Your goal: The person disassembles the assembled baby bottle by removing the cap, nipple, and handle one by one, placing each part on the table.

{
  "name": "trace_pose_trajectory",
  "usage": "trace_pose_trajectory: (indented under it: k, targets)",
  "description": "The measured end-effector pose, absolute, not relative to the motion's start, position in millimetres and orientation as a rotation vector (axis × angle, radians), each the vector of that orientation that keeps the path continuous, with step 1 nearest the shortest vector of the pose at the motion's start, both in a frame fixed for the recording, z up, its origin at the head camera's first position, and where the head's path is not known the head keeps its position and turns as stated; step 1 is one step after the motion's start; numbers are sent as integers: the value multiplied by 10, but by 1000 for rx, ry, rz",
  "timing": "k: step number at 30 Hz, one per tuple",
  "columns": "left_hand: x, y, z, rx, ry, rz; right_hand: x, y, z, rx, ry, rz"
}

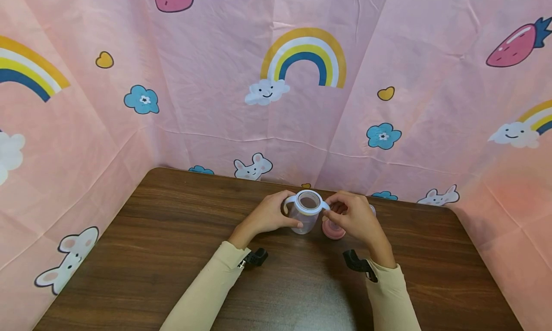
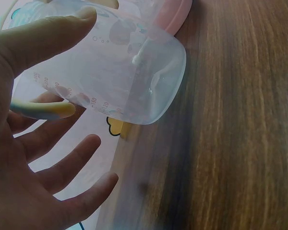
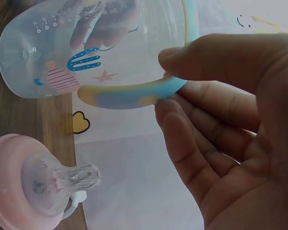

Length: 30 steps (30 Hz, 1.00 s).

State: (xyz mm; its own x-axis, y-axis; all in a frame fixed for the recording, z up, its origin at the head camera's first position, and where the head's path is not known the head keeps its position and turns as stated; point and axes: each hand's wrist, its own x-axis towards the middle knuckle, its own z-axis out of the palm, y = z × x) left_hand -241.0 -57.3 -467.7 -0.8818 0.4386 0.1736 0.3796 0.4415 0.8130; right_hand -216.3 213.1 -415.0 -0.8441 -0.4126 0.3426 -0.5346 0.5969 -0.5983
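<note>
A clear baby bottle [image 1: 304, 222] stands near the table's back edge, its mouth uncovered and ringed by a pale blue collar [image 1: 308, 193] with two handles. At its left side, my left hand [image 1: 268, 213] holds it. The thumb [image 2: 53, 36] lies across the bottle wall, and some fingers spread past the left handle [image 2: 45, 110]. My right hand [image 1: 356, 217] pinches the right handle [image 3: 129, 96] between thumb and fingers. Beside the bottle, partly under my right hand, lies a pink cap ring [image 3: 7, 184] with a clear nipple [image 3: 81, 176].
A clear piece [image 1: 373, 210] shows behind my right hand, mostly hidden. The brown wooden table [image 1: 181, 235] ends at a pink printed cloth [image 1: 215, 82] hanging behind and at both sides. Black wrist cameras [image 1: 258, 257] sit on both wrists.
</note>
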Motion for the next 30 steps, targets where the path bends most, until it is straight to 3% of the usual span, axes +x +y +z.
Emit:
trace_pose_trajectory:
  k: [30]
  targets:
    - [-2462, -608, -4768, 806, 2614, 1465, -2109, 2172, -4033, 823, -2599, 1109]
